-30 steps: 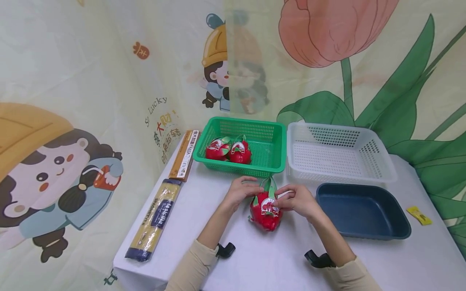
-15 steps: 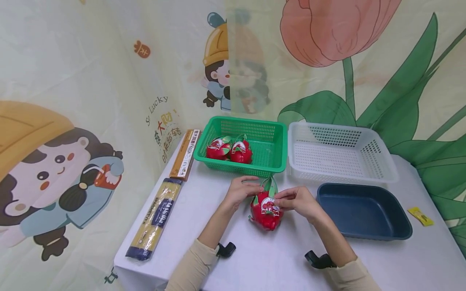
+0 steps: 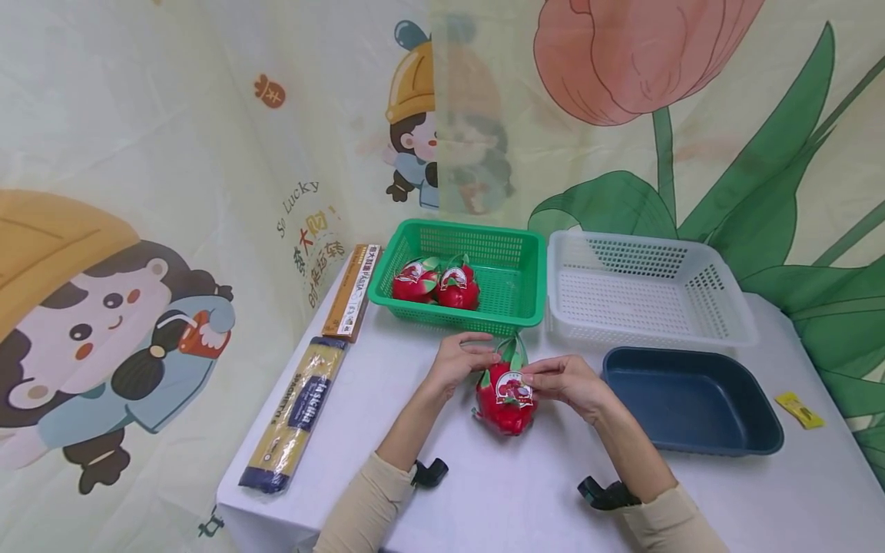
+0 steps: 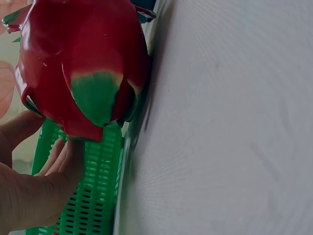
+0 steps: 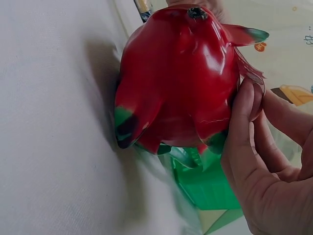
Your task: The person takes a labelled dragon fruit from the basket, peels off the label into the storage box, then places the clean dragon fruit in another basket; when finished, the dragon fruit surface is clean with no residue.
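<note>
A red dragon fruit (image 3: 505,415) with green-tipped scales, glossy and artificial-looking, is on the white cloth at the front middle. My left hand (image 3: 458,365) holds it by the leafy end, thumb on the near side; in the left wrist view its fingers (image 4: 63,156) reach behind that end. A round white-and-red label (image 3: 512,389) faces up on the fruit. My right hand (image 3: 567,382) pinches the label's right edge between thumb and fingertips, and in the right wrist view that edge (image 5: 254,73) stands out from the skin.
Behind the fruit, a green basket (image 3: 512,319) holds two more dragon fruits (image 3: 435,286). Right of it are a white basket (image 3: 643,334), a dark blue tub (image 3: 691,445) and a yellow packet (image 3: 800,410). Left lie a spaghetti pack (image 3: 293,415) and a pasta box (image 3: 351,296).
The right hand has dropped slightly and its fingers have closed together at the label's edge, so more of the label shows. The left hand stays on the fruit.
</note>
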Demonstrator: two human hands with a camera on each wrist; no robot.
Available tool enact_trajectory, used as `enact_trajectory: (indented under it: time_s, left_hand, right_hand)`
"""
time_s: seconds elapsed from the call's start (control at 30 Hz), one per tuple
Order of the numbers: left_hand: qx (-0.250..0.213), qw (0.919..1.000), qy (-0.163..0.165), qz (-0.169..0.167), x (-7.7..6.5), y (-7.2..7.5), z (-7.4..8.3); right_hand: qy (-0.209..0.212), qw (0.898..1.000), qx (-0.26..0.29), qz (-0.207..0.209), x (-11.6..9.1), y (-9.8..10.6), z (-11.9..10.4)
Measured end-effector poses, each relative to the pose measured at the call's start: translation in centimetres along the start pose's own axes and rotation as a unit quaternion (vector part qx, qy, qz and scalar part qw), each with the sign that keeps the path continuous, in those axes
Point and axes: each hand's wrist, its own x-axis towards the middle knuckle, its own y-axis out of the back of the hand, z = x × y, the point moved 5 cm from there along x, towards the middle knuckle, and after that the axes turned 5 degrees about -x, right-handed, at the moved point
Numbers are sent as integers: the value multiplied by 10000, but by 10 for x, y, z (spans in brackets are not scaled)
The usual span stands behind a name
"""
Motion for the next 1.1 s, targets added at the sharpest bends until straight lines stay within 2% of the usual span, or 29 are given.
enact_trajectory:
  time_s: [0.4,0.83,0.93,1.1]
  left_hand:
    - [-25,9999,-100,-2,0,-2,0]
    - [-73,9999,-65,68,-2,-3,-2]
    - [-76,9999,-87,41,-2,-3,-1]
    - [-148,9997,-60,189,0,1,-3]
  right_hand:
    - [45,9997,237,-31,-1,3,4]
    - [345,9981,474,-174,-2,4,14]
    - [405,9974,550,-225,-3,4,13]
    - [721,9954,595,-186,-13,11,0]
